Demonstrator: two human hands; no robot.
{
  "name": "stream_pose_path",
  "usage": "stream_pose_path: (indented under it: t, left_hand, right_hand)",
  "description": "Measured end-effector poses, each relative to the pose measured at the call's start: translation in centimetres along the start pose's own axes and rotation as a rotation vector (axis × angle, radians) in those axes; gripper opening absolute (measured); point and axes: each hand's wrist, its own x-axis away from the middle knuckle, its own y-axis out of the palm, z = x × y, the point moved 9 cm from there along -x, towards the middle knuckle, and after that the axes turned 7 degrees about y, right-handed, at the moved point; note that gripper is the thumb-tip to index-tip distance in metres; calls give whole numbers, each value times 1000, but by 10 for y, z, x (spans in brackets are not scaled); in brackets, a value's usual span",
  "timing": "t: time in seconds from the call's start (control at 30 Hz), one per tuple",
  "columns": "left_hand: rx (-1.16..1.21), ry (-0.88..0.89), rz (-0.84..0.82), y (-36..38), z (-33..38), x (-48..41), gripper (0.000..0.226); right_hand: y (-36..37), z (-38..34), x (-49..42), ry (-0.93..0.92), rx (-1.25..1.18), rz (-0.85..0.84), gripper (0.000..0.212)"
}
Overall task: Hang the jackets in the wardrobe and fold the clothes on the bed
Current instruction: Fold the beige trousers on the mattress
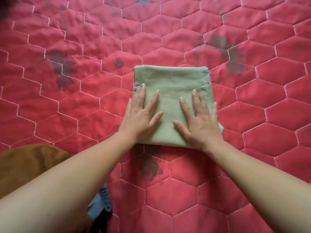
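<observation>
Pressing the green cloth (171, 78) on the red bed (67, 106) with left hand (141, 118) and right hand (200, 122), fingers wide.

We are in a home, most likely a bedroom. A red quilted cover (252, 101), stitched in pale hexagons and marked with dark blotches, fills nearly all we see, soft and creased like bedding spread over a mattress. On it lies a folded green cloth (171, 78), and at the near left edge a brown garment (25, 165) and a blue garment (101, 204), ordinary household laundry.
</observation>
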Motion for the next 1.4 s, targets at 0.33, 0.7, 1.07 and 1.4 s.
stream_pose_path:
  t: [0.33, 0.7, 1.07, 1.4]
  left_hand:
    - [-70, -71, 147, -39, -12, -13, 68]
    - [-155, 27, -226, -38, -1, -79, 83]
    - [-4, -25, -614, 0, 32, 28, 54]
    - [392, 15, -455, -44, 70, 71, 27]
  right_hand:
    - [-40, 9, -16, 47, -94, 153, 73]
    - [-44, -15, -81, -63, 39, -103, 89]
    - [-13, -14, 28, -19, 191, -525, 86]
    - [-51, -1, 73, -45, 85, -683, 16]
